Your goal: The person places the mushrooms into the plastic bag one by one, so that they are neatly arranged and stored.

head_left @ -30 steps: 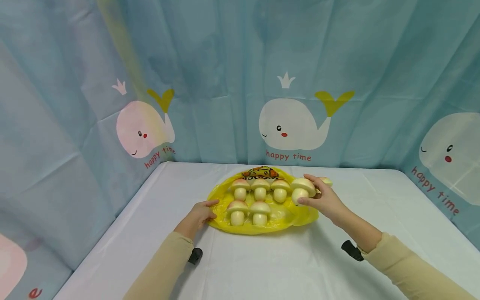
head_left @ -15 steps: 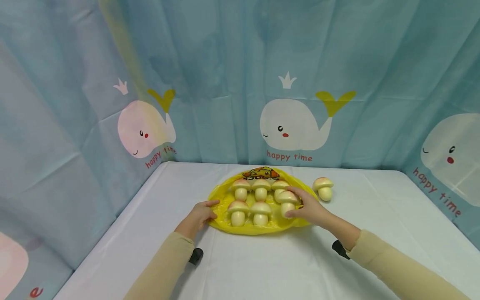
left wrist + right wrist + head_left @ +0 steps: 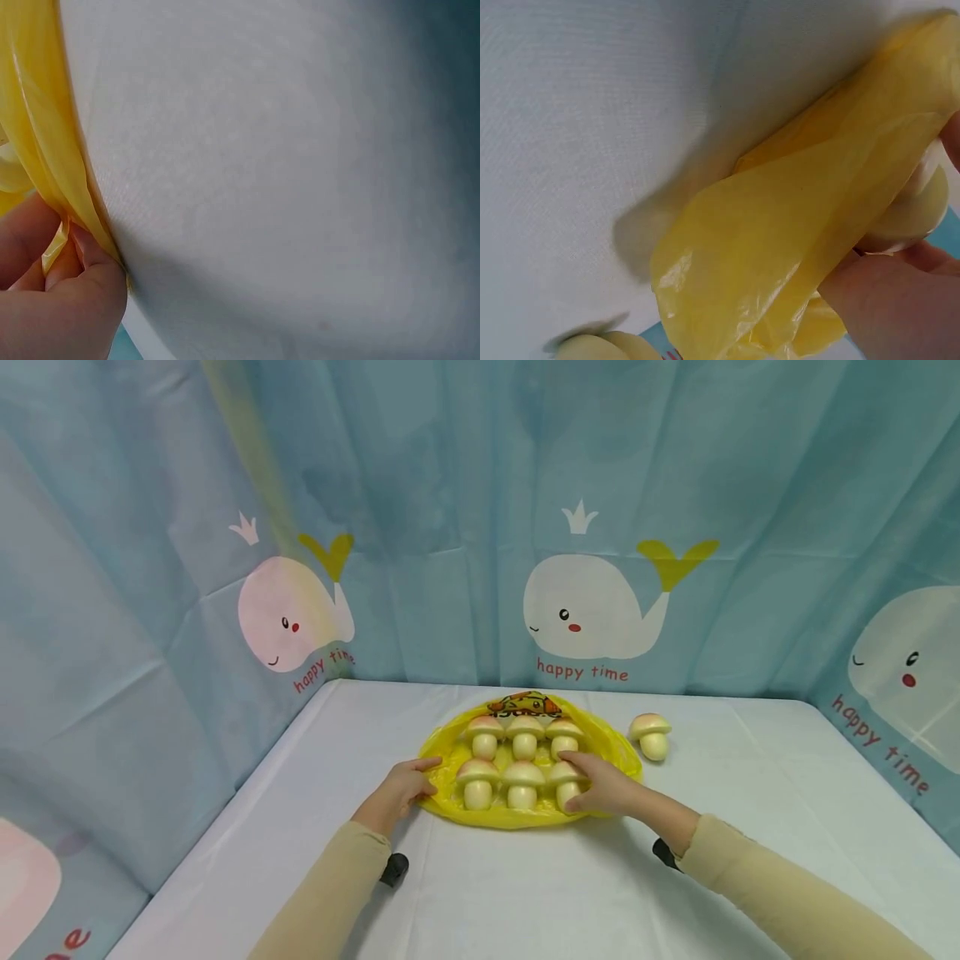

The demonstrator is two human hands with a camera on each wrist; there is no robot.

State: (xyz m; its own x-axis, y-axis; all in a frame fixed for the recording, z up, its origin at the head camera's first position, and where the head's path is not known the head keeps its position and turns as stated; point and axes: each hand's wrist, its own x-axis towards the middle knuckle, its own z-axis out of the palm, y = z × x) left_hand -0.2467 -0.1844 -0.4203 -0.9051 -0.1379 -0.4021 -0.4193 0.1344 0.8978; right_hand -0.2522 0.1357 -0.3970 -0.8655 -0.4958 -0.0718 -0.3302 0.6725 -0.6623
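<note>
A yellow plastic bag (image 3: 487,817) with a duck print lies spread on the table, holding several toy mushrooms in two rows. My left hand (image 3: 401,789) pinches the bag's left edge; the left wrist view shows the film (image 3: 45,112) bunched between thumb and fingers. At the front right of the bag, my right hand (image 3: 609,787) grips a mushroom (image 3: 567,795) with a pale stem and pinkish cap, the thumb by its stem and a finger at its cap. In the right wrist view, the bag's yellow side (image 3: 757,232) partly covers that mushroom (image 3: 915,214).
One more mushroom (image 3: 651,737) sits on the white tablecloth (image 3: 525,893), to the right of the bag. A light blue curtain (image 3: 442,527) printed with whales stands behind and along the sides of the table.
My right hand has carried a mushroom left and down into the bag's front row, beside the others. The left hand has stayed at the bag's edge.
</note>
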